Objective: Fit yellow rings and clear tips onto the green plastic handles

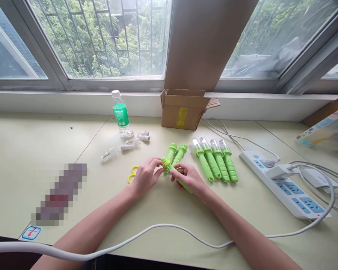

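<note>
My right hand (pixel 190 179) is closed round a green plastic stick handle (pixel 173 168), which tilts up toward the left. At its upper end is a yellow ring (pixel 165 161), pinched by the fingertips of my left hand (pixel 147 175). Just behind lie two more green handles (pixel 181 152), without clear covers. Several green sticks with clear caps (pixel 214 161) lie side by side to the right. Two yellow rings (pixel 132 174) rest on the table beside my left hand. Several clear plastic caps with white parts (pixel 131 143) lie farther back at the left.
A bottle with a green label (pixel 120 112) and an open cardboard box (pixel 183 110) stand near the window wall. A power strip (pixel 284 187) with plugs lies at right. A white cable (pixel 157 226) crosses the front. A blurred-out object (pixel 60 193) lies at left.
</note>
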Motion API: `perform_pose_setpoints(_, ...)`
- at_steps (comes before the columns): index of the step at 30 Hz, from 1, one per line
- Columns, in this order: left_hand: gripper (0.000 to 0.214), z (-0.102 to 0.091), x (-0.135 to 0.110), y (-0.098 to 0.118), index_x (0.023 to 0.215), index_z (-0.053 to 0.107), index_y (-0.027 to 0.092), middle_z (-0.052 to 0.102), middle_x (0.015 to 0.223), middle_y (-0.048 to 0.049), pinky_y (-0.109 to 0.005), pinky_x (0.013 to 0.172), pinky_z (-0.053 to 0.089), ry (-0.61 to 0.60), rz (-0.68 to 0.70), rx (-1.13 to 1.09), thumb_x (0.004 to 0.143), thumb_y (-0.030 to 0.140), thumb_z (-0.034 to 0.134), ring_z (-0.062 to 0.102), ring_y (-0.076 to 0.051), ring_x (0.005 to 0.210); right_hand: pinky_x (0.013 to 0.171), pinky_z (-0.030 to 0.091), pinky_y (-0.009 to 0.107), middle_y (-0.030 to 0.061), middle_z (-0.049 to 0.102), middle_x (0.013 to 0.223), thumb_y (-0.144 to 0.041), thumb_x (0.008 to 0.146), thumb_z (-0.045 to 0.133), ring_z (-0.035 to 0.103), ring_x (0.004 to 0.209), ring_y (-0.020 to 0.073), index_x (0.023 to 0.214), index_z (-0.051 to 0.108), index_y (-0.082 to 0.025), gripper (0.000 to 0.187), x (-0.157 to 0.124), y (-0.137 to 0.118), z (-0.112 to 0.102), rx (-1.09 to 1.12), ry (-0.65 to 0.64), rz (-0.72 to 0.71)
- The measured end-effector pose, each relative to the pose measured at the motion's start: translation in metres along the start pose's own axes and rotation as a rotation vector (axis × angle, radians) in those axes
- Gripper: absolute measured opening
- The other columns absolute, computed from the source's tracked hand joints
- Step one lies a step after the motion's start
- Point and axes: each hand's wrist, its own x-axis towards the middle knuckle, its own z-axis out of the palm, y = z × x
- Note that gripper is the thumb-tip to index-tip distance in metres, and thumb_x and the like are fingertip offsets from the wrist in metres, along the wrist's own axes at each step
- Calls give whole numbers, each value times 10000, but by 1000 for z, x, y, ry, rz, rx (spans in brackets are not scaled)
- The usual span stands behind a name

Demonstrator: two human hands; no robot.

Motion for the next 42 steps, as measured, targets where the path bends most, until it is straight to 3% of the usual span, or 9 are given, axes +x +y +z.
perform_pose_setpoints(12,80,-1,0,0,925,518,215,640,959,-14,-247,650,516,-41,-4,-13,870,266,545,632,-124,768,430,453,229,37,632,745,-556,838,508,563,493,110,845,604,-157,411,0,0,-2,-26,-80,-39)
perform_pose_setpoints(20,71,1,-1,-2,928,515,214,636,1018,-20,-260,679,525,-64,-15,-25,868,235,545,634,-128,795,387,420,232,-34,575,603,-473,718,698,524,422,111,926,526,-185,395,1,4,-1,4,-16,-15)
perform_pose_setpoints(28,87,0,0,1,946,532,220,640,1024,-29,-272,700,534,-41,-12,-36,873,269,540,641,-136,821,440,449,240,23,627,736,-541,828,537,561,487,113,889,582,-167,382,0,1,-1,-33,-72,-59)
perform_pose_setpoints(35,78,1,-1,-2,940,521,219,638,1041,-26,-276,709,535,-53,-15,-40,872,251,544,640,-142,853,449,440,228,25,616,707,-539,872,465,547,487,105,833,580,-160,399,0,0,-1,-30,-112,-75)
perform_pose_setpoints(42,97,2,-2,0,965,524,219,624,1073,-31,-273,727,535,-38,-12,-40,874,244,543,635,-143,891,386,423,233,-7,615,691,-492,745,666,518,406,104,982,511,-192,413,1,3,-2,-33,-17,-9)
